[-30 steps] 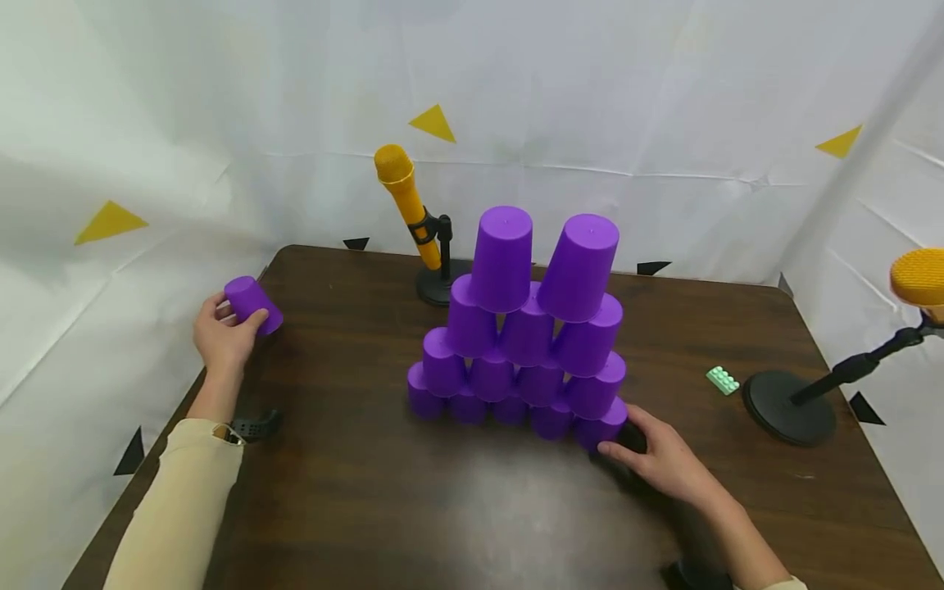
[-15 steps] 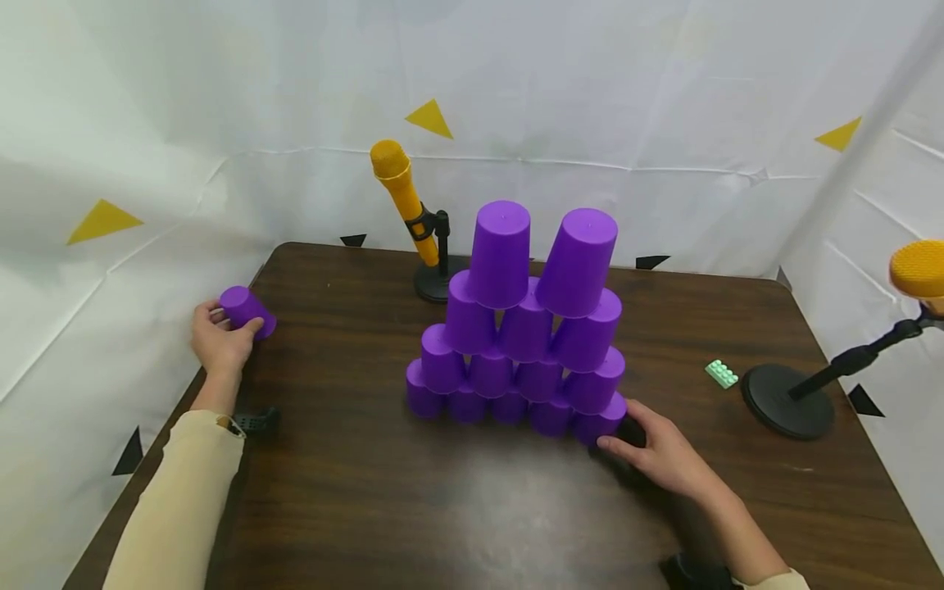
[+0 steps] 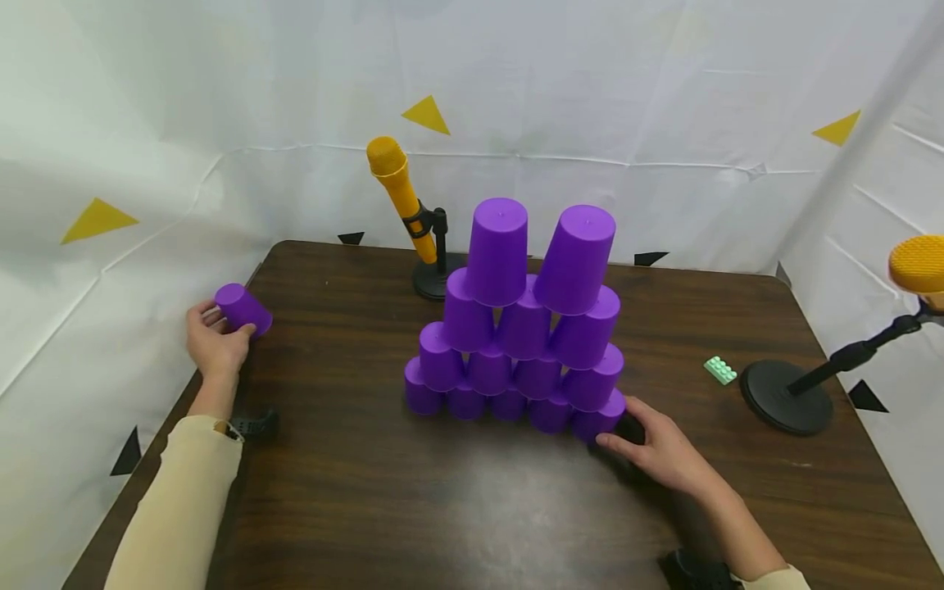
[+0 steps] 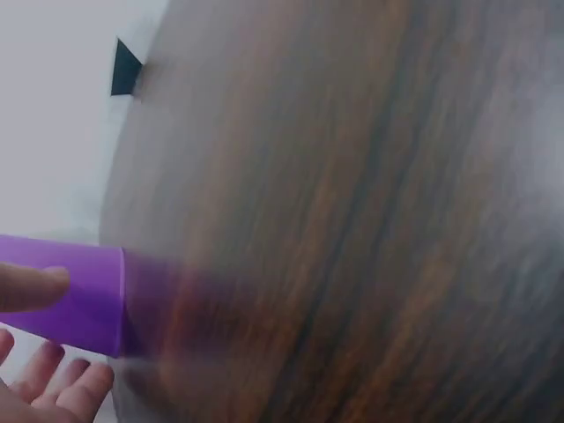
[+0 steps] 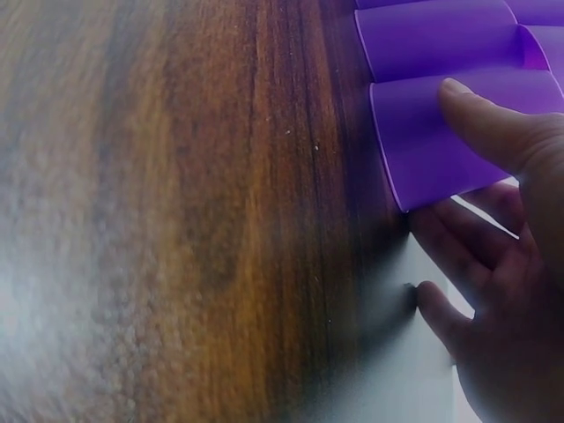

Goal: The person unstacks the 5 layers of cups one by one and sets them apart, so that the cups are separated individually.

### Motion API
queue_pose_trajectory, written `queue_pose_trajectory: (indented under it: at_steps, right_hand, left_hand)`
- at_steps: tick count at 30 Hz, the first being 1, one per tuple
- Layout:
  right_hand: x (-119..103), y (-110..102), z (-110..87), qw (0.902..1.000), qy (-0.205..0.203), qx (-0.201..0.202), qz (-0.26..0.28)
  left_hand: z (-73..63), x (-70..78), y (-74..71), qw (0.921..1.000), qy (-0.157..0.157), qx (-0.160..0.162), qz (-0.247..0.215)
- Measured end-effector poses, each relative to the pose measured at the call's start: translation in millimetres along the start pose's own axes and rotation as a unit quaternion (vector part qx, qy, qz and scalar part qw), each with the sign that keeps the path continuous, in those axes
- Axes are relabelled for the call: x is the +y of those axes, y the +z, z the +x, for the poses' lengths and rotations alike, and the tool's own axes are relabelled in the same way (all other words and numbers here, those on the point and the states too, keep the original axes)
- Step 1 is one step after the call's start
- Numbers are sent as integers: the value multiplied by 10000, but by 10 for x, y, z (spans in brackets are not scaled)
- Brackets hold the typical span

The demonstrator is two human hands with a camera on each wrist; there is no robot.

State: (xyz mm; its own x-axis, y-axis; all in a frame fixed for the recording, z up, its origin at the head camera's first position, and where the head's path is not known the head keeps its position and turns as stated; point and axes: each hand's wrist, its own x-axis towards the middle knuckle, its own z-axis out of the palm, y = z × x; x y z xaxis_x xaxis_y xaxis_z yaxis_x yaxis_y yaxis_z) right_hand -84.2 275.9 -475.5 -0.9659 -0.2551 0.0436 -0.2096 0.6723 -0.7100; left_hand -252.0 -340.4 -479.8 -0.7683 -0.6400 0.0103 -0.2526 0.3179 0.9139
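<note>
My left hand (image 3: 215, 340) grips a purple cup (image 3: 243, 311) by its side near the table's left edge, the cup tilted with its rim towards the right. In the left wrist view the thumb lies over the cup (image 4: 84, 304), the other fingers below it. Upside-down purple cups form a stack (image 3: 525, 324) mid-table, in rows, with two cups on top. Low at its right end, my right hand (image 3: 667, 455) holds the bottom corner cup (image 3: 599, 418) between thumb and fingers. In the right wrist view the thumb rests against that cup (image 5: 423, 132), with fingers round its far side.
Behind the stack a yellow microphone (image 3: 401, 197) leans in a black stand (image 3: 431, 280). A second yellow-topped microphone (image 3: 918, 266) rises from a round black base (image 3: 785, 397) at the right. A mint green toy brick (image 3: 719, 370) lies beside that base. White sheeting (image 3: 590, 98) hangs behind the dark table (image 3: 354, 492).
The cup in my left hand has sunk slightly and shifted a little left. My right hand stays at the corner cup, and the stack stands as before. The head view has shifted slightly.
</note>
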Motion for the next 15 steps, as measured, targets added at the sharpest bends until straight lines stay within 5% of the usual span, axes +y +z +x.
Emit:
queue_pose_trajectory:
  at_steps: [3,7,11,15]
  right_hand:
    - [-2,3,-2,10000,42,-17,2]
    - [5,16,-14,9999,74,-42,59]
    - [7,18,-17,9999,33,-36,96]
    - [5,-2,-5,10000,-14,35,32]
  left_hand:
    - [-64,72,-29,9994,-9,247,-242]
    - [-173,267,-82,9962,359,635,-471]
    - [-365,643,-91,9823,1446,911,-768]
    - [-876,1361,-34,9467,2876,634,-1302]
